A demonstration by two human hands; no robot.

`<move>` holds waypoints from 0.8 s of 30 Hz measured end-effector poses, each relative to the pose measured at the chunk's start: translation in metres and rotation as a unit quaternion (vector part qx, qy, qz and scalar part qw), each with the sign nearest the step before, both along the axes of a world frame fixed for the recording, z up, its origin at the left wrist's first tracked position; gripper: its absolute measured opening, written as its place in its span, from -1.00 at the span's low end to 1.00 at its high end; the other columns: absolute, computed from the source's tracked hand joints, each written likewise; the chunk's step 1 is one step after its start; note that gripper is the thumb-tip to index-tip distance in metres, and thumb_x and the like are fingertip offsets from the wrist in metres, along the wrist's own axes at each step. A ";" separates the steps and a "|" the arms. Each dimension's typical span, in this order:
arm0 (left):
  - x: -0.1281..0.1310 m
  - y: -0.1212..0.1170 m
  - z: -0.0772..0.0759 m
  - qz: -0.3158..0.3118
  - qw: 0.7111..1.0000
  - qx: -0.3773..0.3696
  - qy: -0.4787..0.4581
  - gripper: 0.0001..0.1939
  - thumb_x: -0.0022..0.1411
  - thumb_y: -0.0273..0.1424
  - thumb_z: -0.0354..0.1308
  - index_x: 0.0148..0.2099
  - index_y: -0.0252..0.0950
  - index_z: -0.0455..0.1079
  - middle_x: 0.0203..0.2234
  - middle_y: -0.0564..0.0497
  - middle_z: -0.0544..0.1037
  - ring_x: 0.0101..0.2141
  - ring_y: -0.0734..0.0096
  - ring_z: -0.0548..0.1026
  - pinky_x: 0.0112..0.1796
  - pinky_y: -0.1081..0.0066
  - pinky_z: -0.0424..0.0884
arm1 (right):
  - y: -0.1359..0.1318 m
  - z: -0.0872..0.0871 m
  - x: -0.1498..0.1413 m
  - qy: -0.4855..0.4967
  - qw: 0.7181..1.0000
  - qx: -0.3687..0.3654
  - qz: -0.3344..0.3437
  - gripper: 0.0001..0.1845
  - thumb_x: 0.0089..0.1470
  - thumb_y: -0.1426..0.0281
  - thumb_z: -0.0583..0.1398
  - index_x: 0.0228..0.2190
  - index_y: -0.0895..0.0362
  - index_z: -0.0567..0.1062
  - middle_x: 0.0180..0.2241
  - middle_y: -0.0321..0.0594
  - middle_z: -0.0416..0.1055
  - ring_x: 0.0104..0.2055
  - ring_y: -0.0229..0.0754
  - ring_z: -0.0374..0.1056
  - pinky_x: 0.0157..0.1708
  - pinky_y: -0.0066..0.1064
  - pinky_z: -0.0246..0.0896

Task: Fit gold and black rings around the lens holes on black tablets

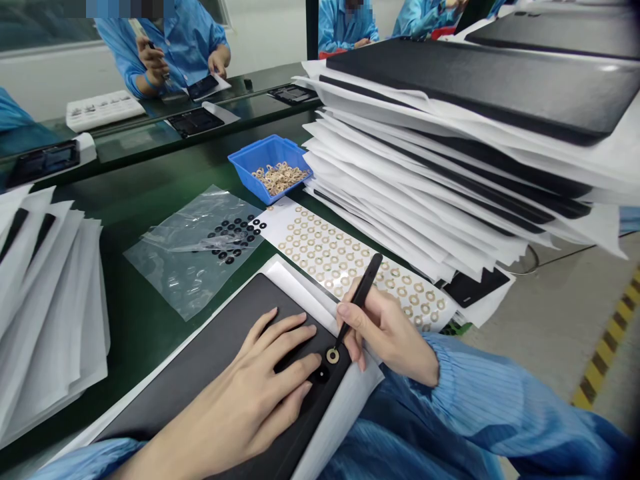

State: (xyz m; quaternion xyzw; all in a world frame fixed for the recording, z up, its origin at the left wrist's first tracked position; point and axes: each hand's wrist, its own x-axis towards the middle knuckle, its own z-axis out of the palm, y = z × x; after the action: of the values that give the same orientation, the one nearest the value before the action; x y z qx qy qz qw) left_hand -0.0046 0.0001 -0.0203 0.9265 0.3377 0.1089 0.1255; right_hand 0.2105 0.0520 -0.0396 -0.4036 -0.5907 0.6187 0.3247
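Observation:
My left hand (250,380) lies flat with fingers spread on a black panel (210,333), which rests on white sheet paper. My right hand (385,327) pinches black tweezers (361,300), their tips at a tan ring (333,355) on the panel. A black round spot (319,375) sits next to that ring, close to my left fingertips. Beyond the panel lies a white backing sheet of tan rings (335,253). A clear plastic bag (195,260) holds small black rings, and a blue plastic tray (270,167) holds loose tan rings.
A tall stack of black panels between white sheets (440,167) rises at the right, and a smaller white stack (50,300) lies at the left. Across the green table (125,213), people in blue sleeves work at black panels. A yellow-black floor stripe (605,340) runs at the right.

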 end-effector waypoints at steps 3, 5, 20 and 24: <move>0.000 0.000 0.001 0.001 1.000 0.002 0.001 -0.65 0.30 -0.60 -0.06 0.11 -0.28 0.20 0.11 -0.10 0.22 0.22 0.30 -0.02 0.23 0.13 -0.24 | -0.001 -0.002 0.000 -0.003 1.000 0.008 -0.002 -0.71 0.16 0.15 0.05 -0.42 0.11 0.20 -0.75 -0.45 0.24 -0.80 -0.37 0.18 -0.80 -0.57 0.11; 0.000 0.000 0.001 0.003 1.000 0.003 0.003 -0.66 0.30 -0.59 -0.06 0.11 -0.28 0.20 0.10 -0.10 0.23 0.22 0.30 -0.01 0.23 0.13 -0.24 | -0.001 -0.003 0.000 -0.006 1.000 0.017 -0.004 -0.72 0.17 0.16 0.04 -0.42 0.11 0.20 -0.75 -0.46 0.23 -0.80 -0.36 0.18 -0.80 -0.57 0.11; 0.013 -0.005 0.006 0.049 0.997 0.019 0.049 -0.59 0.33 -0.49 -0.07 0.19 -0.12 0.20 0.09 -0.03 0.30 0.17 0.17 0.10 0.15 -0.05 -0.01 | -0.013 -0.014 0.004 0.079 0.984 0.150 -0.047 -0.84 0.25 0.33 0.00 -0.36 0.12 0.27 -0.65 -0.39 0.26 -0.72 -0.35 0.25 -0.73 -0.53 0.14; 0.017 -0.009 0.002 0.062 0.996 0.037 0.043 -0.57 0.32 -0.48 -0.07 0.21 -0.17 0.18 0.11 -0.06 0.30 0.17 0.15 0.10 0.15 -0.07 -0.04 | -0.014 -0.016 0.005 0.087 0.983 0.155 -0.038 -0.85 0.24 0.34 0.02 -0.35 0.12 0.29 -0.63 -0.38 0.27 -0.71 -0.36 0.25 -0.71 -0.52 0.15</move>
State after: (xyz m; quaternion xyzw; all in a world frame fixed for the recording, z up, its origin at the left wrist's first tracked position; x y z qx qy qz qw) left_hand 0.0120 -0.0091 -0.0178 0.9116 0.3951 0.0891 0.0697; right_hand 0.2158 0.0382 -0.0556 -0.3152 -0.6335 0.5393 0.4567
